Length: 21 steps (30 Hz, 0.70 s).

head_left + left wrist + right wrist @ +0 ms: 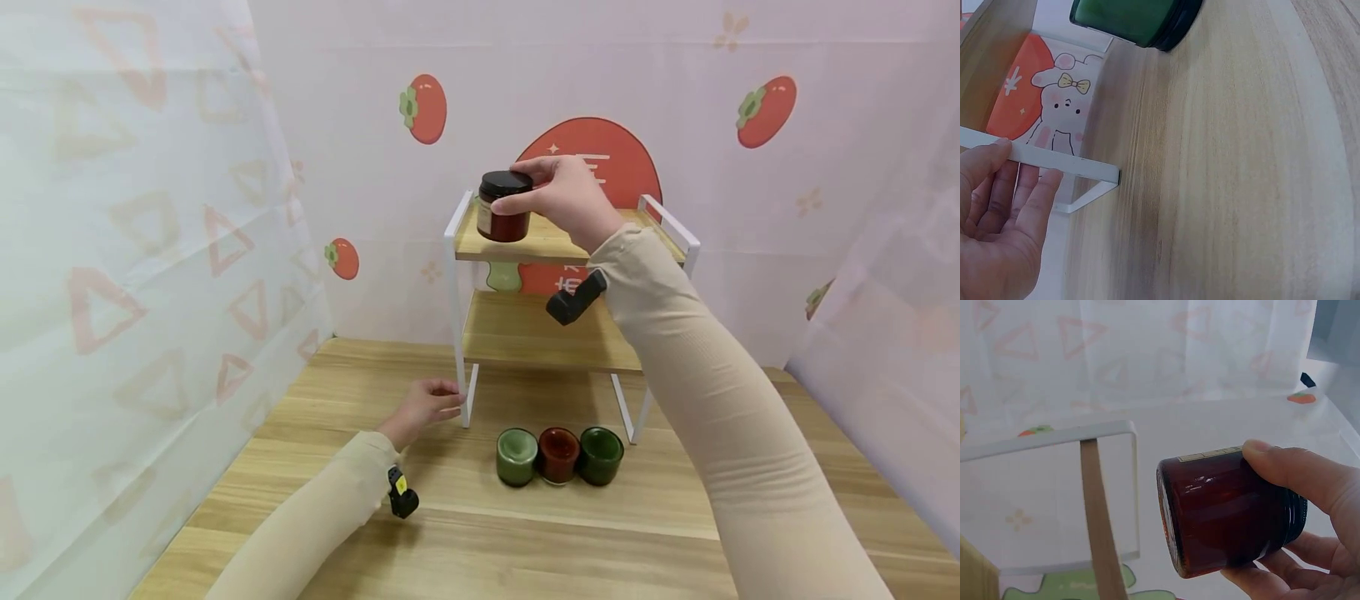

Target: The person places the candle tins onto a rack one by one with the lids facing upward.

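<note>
My right hand (pixel 570 196) grips a dark red-brown glass jar (pixel 504 225) with a black lid and a pale label, held upright at the left front of the top shelf. In the right wrist view, the thumb lies on one side of the jar (pixel 1229 512) and fingers on the other. Whether its base touches the shelf is unclear; that view shows it apart from the frame. Low down, my left hand (pixel 423 408) holds the white front left leg (pixel 459 333) of the two-tier wooden shelf (pixel 540 329), its thumb and fingers about the bar (pixel 1063 162).
On the wooden table (pixel 600 550), before the shelf, a light green glass cup (pixel 516 462), a red-brown one (pixel 558 458) and a dark green one (pixel 600 458) stand in a row. White side rails (pixel 671 227) edge the top shelf. A printed cloth (pixel 360 167) hangs behind.
</note>
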{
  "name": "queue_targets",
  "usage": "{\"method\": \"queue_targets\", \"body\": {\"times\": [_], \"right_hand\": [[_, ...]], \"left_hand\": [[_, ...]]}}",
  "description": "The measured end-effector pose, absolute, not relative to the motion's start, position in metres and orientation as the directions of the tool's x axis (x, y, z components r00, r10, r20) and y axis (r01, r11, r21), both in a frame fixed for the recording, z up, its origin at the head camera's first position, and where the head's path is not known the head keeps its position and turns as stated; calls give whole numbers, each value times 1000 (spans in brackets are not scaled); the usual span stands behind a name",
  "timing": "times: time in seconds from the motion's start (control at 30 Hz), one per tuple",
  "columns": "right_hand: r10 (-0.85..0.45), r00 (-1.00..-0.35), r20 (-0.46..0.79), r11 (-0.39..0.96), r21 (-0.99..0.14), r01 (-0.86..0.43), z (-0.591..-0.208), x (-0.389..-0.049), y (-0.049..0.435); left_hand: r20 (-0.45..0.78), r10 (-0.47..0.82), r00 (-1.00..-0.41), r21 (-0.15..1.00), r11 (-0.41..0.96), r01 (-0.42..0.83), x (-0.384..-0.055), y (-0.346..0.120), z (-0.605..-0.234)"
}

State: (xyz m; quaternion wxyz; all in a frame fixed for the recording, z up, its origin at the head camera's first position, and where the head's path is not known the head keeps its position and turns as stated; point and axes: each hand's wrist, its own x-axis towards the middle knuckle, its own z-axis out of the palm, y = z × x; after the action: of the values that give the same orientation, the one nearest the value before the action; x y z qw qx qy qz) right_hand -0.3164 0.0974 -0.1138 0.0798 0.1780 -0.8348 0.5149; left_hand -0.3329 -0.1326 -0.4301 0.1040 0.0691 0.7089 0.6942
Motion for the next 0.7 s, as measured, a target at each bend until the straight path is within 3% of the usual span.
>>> {"method": "queue_targets", "body": {"times": [0.7], "right_hand": [[-181,-943,278,344,-881,-326,-128,-336,78]], "left_hand": [[-45,207,-977,999,40,-37,-332,-128,-429]]}}
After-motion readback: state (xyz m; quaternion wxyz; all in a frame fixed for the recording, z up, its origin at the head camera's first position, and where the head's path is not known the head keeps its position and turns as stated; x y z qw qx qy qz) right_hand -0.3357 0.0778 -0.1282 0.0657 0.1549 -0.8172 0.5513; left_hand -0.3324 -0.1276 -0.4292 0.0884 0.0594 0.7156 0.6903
